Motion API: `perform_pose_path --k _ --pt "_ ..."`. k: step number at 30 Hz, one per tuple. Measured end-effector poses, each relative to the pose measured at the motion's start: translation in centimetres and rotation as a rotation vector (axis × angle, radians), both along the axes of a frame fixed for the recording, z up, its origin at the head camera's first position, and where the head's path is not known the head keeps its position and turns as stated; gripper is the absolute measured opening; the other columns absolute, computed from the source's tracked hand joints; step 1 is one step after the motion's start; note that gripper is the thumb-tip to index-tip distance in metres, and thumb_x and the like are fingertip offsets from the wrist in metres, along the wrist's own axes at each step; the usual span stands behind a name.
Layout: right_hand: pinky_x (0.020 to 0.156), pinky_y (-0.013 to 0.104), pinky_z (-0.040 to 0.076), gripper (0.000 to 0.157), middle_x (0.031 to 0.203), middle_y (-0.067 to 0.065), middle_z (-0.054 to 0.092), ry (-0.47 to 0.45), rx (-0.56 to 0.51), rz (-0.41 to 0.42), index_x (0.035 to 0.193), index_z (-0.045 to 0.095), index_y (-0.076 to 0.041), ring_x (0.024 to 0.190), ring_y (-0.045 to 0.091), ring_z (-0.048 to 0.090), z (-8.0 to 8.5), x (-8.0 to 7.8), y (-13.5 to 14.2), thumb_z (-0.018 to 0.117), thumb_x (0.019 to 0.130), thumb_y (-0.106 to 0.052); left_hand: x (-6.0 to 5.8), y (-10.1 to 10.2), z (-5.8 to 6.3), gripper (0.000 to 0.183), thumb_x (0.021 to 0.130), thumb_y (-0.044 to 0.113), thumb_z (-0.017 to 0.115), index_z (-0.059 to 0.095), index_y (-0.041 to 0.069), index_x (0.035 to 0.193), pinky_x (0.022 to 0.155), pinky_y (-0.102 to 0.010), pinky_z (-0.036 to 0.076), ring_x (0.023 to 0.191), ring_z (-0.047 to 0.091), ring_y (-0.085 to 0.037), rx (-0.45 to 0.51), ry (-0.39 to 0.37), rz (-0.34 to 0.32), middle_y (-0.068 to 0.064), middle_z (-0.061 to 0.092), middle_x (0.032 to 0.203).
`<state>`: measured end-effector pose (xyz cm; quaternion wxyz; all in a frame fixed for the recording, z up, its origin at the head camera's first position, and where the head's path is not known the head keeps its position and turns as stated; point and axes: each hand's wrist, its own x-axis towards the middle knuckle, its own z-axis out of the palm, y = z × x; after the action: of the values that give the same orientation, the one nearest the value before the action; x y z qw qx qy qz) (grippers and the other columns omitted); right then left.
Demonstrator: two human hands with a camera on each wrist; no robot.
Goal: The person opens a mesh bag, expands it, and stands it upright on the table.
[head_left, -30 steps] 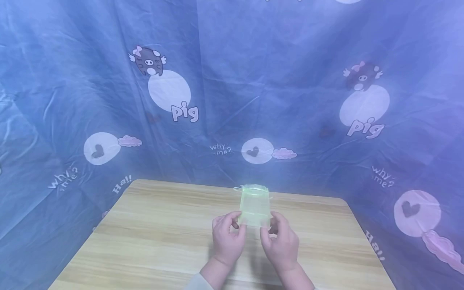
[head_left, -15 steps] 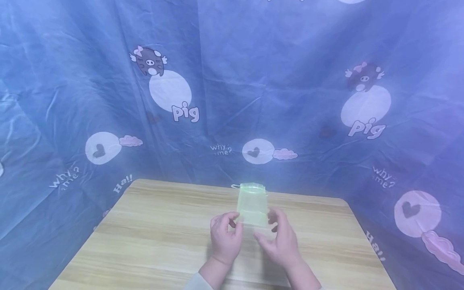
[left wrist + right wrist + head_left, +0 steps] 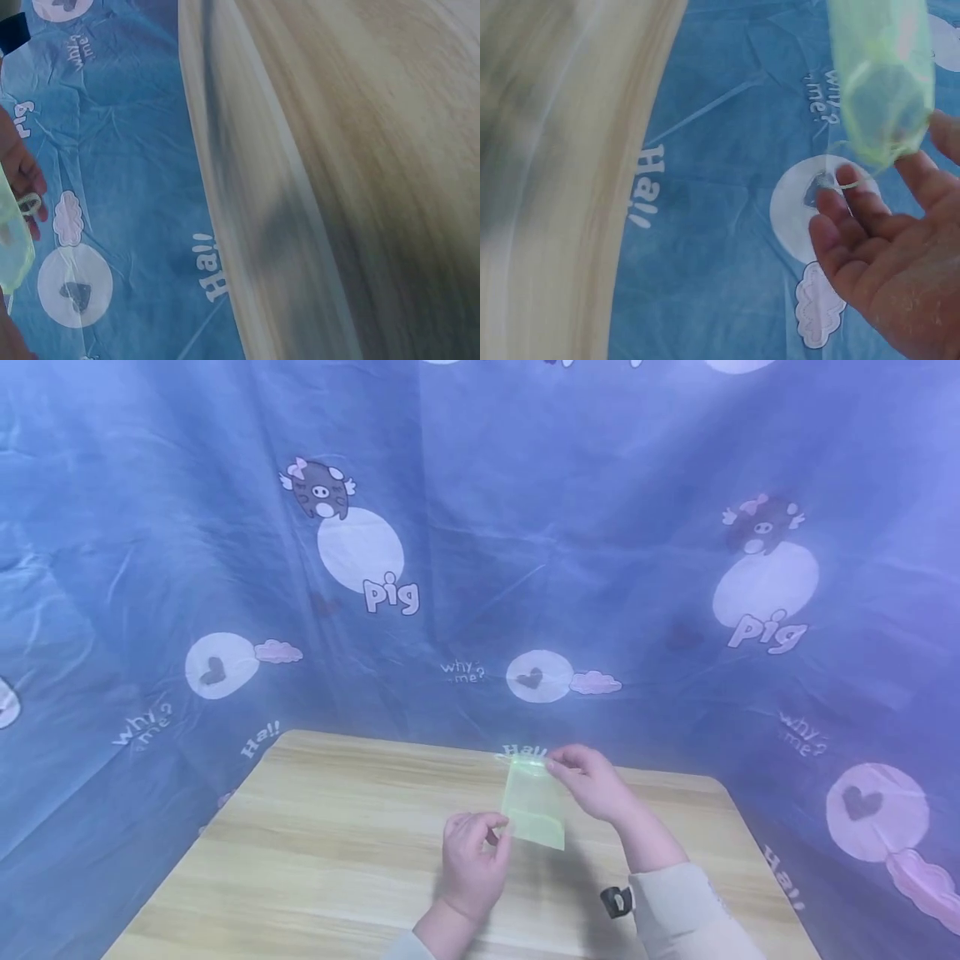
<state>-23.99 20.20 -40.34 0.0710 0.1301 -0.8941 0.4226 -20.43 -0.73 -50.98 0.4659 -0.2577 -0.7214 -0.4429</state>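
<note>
A small translucent light-green drawstring pouch is held up over the far part of the table. My left hand pinches its lower left edge between thumb and index finger. At the upper right corner, beside the gathered mouth, my right hand grips the pouch with thumb and forefinger. In the right wrist view a thin cord loop hangs from the mouth, by the other fingers, which are loosely bent. Only a slice of the pouch shows at the left border of the left wrist view.
Beneath the hands lies a light wood-grain table with rounded far corners. Blue printed cloth hangs behind it and along both sides. A small black device sits at the right sleeve cuff.
My right hand has let go of the pouch's lower right side and moved up and away to its upper right corner. My left hand keeps its pinch; the pouch has tilted and dropped slightly.
</note>
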Motion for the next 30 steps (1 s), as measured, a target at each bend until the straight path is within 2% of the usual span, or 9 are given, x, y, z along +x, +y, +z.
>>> perform_pose_path --k 3,5,9,11,14,16,20,23,30 --pt "0.099 0.059 0.056 0.024 0.126 0.024 0.07 -0.03 -0.009 0.022 0.117 0.071 0.004 0.115 0.042 0.067 0.3 0.0 -0.1 0.063 0.106 -0.016 0.1 -0.3 -0.2 0.031 0.082 0.0 0.075 0.072 0.003 0.113 0.085 -0.043 0.055 0.07 0.062 -0.003 -0.039 -0.094 -0.043 0.003 0.074 0.087" --pt "0.099 0.058 0.056 0.022 0.128 0.023 0.069 -0.022 0.0 0.025 0.116 0.071 0.002 0.116 0.041 0.066 0.3 0.1 -0.3 0.063 0.106 -0.016 0.2 -0.7 -0.2 0.044 0.083 -0.002 0.074 0.068 -0.001 0.127 0.08 -0.041 0.058 0.08 0.063 -0.006 -0.06 -0.25 -0.177 0.0 0.074 0.1" --pt "0.1 0.06 0.055 0.016 0.132 0.021 0.066 0.023 0.048 0.012 0.109 0.072 -0.003 0.121 0.043 0.063 0.1 0.6 -0.6 0.063 0.106 -0.016 0.2 -1.7 -0.2 0.065 0.085 -0.004 0.07 0.054 -0.002 0.148 0.093 -0.052 0.057 0.105 0.061 -0.013 -0.088 -0.628 -0.464 -0.003 0.067 0.128" --pt "0.101 0.061 0.054 0.012 0.134 0.02 0.065 0.043 0.071 0.008 0.106 0.073 -0.006 0.124 0.044 0.062 -0.2 0.8 -0.7 0.064 0.105 -0.015 0.1 -1.9 -0.3 0.061 0.091 0.002 0.068 0.052 0.0 0.15 0.1 -0.059 0.05 0.11 0.061 -0.015 -0.074 -0.759 -0.519 -0.004 0.064 0.135" --pt "0.1 0.062 0.054 0.007 0.134 0.019 0.065 0.066 0.089 0.008 0.102 0.074 -0.01 0.123 0.045 0.062 -0.9 1.3 -1.1 0.067 0.103 -0.012 -0.4 -1.6 -0.4 0.043 0.101 0.015 0.067 0.061 0.002 0.142 0.101 -0.057 0.052 0.108 0.064 -0.016 0.002 -0.84 -0.463 -0.004 0.068 0.131" --pt "0.1 0.062 0.055 0.005 0.134 0.017 0.065 0.08 0.091 0.016 0.101 0.074 -0.011 0.123 0.044 0.062 -1.4 1.7 -1.4 0.069 0.101 -0.011 -0.7 -1.3 -0.4 0.034 0.104 0.021 0.066 0.068 0.004 0.133 0.095 -0.046 0.056 0.103 0.065 -0.016 0.078 -0.871 -0.387 -0.003 0.071 0.123" --pt "0.101 0.06 0.054 0.005 0.13 0.015 0.066 0.117 0.094 0.02 0.099 0.076 -0.013 0.119 0.04 0.065 -2.6 2.5 -2.0 0.073 0.099 -0.009 -1.1 -0.9 -0.2 0.02 0.102 0.017 0.069 0.075 0.006 0.118 0.078 -0.026 0.055 0.094 0.065 -0.014 0.173 -0.929 -0.287 -0.001 0.075 0.111" --pt "0.102 0.06 0.053 0.006 0.131 0.016 0.066 0.141 0.092 0.026 0.098 0.076 -0.015 0.119 0.039 0.065 -3.4 3.1 -2.2 0.074 0.097 -0.009 -1.3 -1.0 -0.2 0.018 0.1 0.015 0.071 0.075 0.006 0.115 0.077 -0.025 0.056 0.094 0.066 -0.015 0.184 -0.966 -0.296 -0.002 0.075 0.109" --pt "0.096 0.06 0.057 0.013 0.135 0.017 0.064 0.171 0.085 0.022 0.096 0.077 -0.02 0.124 0.044 0.061 -4.7 4.2 -2.2 0.077 0.094 -0.008 -1.5 -1.1 -0.9 0.027 0.103 0.018 0.069 0.072 -0.001 0.121 0.095 -0.036 0.059 0.11 0.069 -0.028 0.197 -0.995 -0.406 -0.013 0.073 0.121"
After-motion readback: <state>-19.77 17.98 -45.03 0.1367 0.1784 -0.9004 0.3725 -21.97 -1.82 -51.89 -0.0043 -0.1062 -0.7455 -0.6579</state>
